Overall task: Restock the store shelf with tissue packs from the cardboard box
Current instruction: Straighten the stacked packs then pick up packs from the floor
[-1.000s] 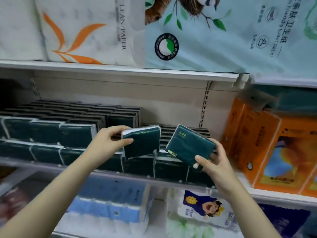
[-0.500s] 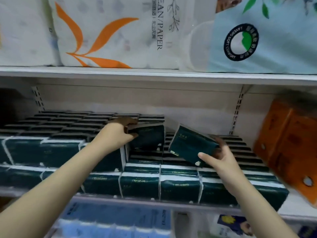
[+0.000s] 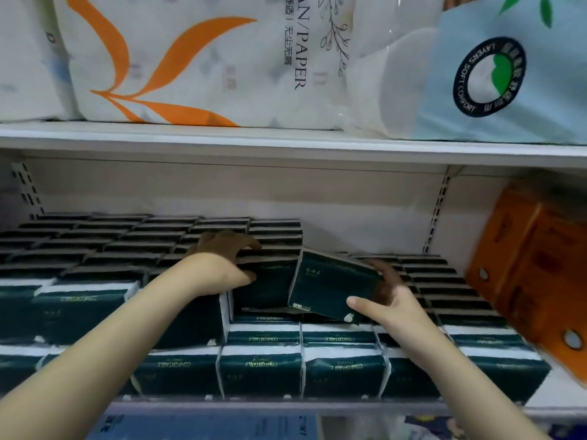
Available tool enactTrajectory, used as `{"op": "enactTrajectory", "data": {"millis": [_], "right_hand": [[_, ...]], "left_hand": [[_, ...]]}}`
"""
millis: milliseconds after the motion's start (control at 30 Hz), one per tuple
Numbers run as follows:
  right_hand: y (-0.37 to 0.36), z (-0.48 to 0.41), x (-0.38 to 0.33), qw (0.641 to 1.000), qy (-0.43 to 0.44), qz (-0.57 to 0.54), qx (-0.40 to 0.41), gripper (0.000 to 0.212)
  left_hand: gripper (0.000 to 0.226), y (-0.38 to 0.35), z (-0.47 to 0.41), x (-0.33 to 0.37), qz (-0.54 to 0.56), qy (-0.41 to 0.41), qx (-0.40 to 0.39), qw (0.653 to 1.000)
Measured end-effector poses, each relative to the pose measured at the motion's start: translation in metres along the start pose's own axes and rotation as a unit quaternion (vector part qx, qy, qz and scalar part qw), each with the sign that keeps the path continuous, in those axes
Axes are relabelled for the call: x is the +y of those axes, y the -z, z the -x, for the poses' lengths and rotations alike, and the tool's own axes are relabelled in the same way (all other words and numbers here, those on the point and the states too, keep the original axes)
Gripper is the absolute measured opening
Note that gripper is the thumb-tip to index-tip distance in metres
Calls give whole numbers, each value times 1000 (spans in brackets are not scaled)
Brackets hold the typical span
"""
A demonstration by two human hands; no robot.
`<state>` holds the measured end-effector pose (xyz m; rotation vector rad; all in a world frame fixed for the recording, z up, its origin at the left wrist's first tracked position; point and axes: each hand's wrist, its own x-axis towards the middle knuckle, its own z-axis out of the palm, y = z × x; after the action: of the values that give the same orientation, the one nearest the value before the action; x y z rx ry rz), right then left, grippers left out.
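The left hand (image 3: 222, 260) is in the middle of the frame. Its fingers lie over the top of a dark green tissue pack (image 3: 270, 285) and its thumb presses the front, so it grips that pack down among the rows. The right hand (image 3: 392, 301), a bit to the right, holds a second pack (image 3: 330, 285), thumb in front and fingers behind. This one is tilted, and its low corner is just over the packs below.

The gap between the two hands looks tight. If the tilted pack goes in crooked, it could jam, or bump the one beside it. A hard push could knock the stacked packs (image 3: 260, 366) at the front over the front rail (image 3: 286, 406) of the shelf (image 3: 543, 404).

At the right edge, orange packs (image 3: 533, 274) lean in close. The top shelf (image 3: 286, 144) hangs low across the frame, so there is little room to lift a pack. On it sit big paper-roll bags (image 3: 190, 58). The cardboard box is not in view.
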<state>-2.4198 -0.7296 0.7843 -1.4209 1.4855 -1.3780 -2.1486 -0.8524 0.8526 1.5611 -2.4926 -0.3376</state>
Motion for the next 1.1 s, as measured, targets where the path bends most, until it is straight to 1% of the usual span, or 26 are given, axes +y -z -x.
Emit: {"op": "enactTrajectory", "data": {"millis": [133, 267, 367, 467, 567, 633, 700, 833, 933, 1033, 1100], "right_hand": [[1, -1, 1, 1000, -2, 5, -2, 63], [1, -1, 2, 1000, 4, 1, -7, 61], [-4, -3, 3, 1000, 0, 4, -11, 61], [-12, -5, 3, 1000, -3, 12, -20, 70], [-20, -8, 4, 999, 3, 37, -32, 62], [-26, -10, 3, 998, 8, 59, -35, 60], [-32, -13, 1, 996, 15, 85, -39, 60], [-51, -16, -7, 991, 34, 120, -48, 57], [-65, -17, -9, 985, 49, 158, -39, 59], [-75, -17, -7, 987, 51, 152, -25, 61], [-82, -17, -5, 987, 49, 150, -15, 63]], "left_hand": [[46, 1, -5, -3, -23, -5, 13, 1000], [41, -2, -6, 0, -38, 4, 34, 999], [40, 0, -7, 0, -31, 7, 27, 999], [38, 5, -5, -4, 21, -13, 13, 1000], [31, 11, -1, -7, 104, -37, 33, 993], [21, 14, 1, -9, 127, -54, 59, 989], [15, 18, 5, -8, 146, -67, 63, 985], [13, 21, 11, -3, 120, -91, 38, 988], [19, 20, 16, -1, 94, -102, 17, 990], [29, 19, 19, -1, 51, -109, 0, 993], [30, 18, 19, -3, 43, -108, -12, 993]]}}
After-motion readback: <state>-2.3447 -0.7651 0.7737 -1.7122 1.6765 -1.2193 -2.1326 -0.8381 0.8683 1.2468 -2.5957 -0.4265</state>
